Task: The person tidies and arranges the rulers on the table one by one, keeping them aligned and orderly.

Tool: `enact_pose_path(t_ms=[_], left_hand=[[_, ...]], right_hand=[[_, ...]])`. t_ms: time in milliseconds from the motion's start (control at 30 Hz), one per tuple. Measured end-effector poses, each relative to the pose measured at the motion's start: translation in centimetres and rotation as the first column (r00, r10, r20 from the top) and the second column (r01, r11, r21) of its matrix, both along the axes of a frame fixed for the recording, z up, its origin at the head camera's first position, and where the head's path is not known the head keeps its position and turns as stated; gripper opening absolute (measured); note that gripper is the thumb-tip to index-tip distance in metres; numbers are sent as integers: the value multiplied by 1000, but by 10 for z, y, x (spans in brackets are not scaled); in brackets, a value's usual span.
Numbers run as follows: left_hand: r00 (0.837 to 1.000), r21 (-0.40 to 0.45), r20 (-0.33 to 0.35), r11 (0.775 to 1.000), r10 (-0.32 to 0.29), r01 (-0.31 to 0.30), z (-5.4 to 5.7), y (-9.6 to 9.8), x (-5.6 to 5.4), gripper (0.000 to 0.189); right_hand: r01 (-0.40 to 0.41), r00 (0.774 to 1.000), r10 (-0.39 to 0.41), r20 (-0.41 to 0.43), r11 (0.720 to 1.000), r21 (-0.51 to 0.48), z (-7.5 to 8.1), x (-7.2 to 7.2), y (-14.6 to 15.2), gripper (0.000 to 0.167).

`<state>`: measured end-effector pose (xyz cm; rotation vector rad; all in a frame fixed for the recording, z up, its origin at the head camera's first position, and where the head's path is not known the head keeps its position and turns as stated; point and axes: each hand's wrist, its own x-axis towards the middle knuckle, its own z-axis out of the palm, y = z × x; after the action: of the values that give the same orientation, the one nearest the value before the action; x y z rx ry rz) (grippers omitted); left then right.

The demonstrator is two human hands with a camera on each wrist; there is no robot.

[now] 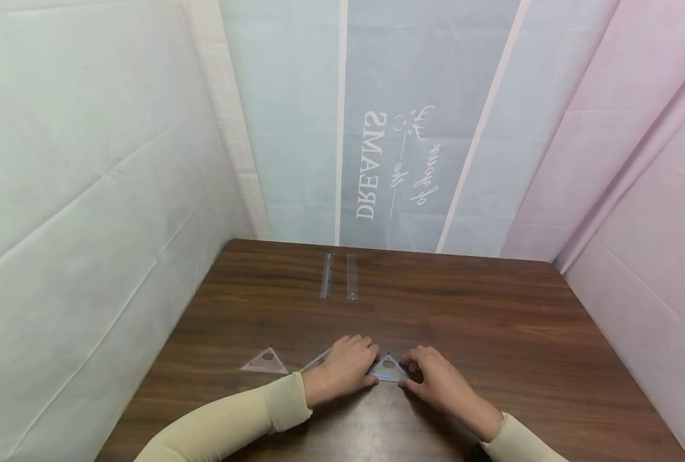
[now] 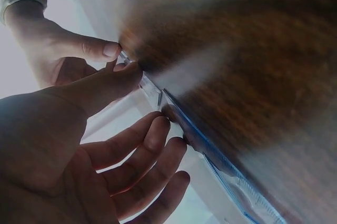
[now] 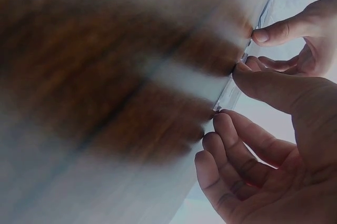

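Observation:
A clear triangular set square (image 1: pixel 388 370) with a blue tint lies on the table between my two hands. My left hand (image 1: pixel 350 364) pinches its left corner between thumb and fingers, while my right hand (image 1: pixel 436 380) pinches the right corner. Under and beside the left forearm, a second blue-edged set square (image 1: pixel 316 360) shows only in part; in the left wrist view this blue set square (image 2: pixel 226 169) lies just past the left fingertips. Farther left rests a third, pinkish clear set square (image 1: pixel 253 367). Seen edge-on in the right wrist view, the held set square (image 3: pixel 227 97) sits flat between thumb and fingers.
Two clear straight rulers lie side by side near the table's far edge, a left ruler (image 1: pixel 327 276) and a right ruler (image 1: pixel 352 277). The brown wooden table (image 1: pixel 492 321) is bounded by pale cloth walls at the left, back and right.

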<state>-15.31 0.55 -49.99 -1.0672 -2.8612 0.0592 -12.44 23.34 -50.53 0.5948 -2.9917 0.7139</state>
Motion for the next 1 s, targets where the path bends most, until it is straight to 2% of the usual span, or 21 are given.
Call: enact_pose_path(t_ms=[367, 500, 600, 767, 1000], left_hand=[[1000, 21, -1, 1000, 2, -2, 1, -1, 0, 40], [1000, 55, -11, 998, -11, 12, 1, -2, -2, 37], [999, 108, 11, 993, -38, 37, 3, -6, -5, 31], [994, 196, 74, 978, -82, 66, 8, -18, -17, 27], [984, 291, 156, 956, -88, 39, 22, -42, -44, 27]], right_hand=[[-46, 999, 46, -3, 999, -18, 4, -4, 2, 31], [-58, 998, 57, -7, 998, -27, 7, -7, 3, 30], [-37, 999, 37, 12, 999, -31, 9, -11, 1, 28], [-4, 999, 6, 43, 1000, -27, 10, -18, -5, 25], [-55, 998, 55, -5, 995, -84, 10, -35, -17, 22]])
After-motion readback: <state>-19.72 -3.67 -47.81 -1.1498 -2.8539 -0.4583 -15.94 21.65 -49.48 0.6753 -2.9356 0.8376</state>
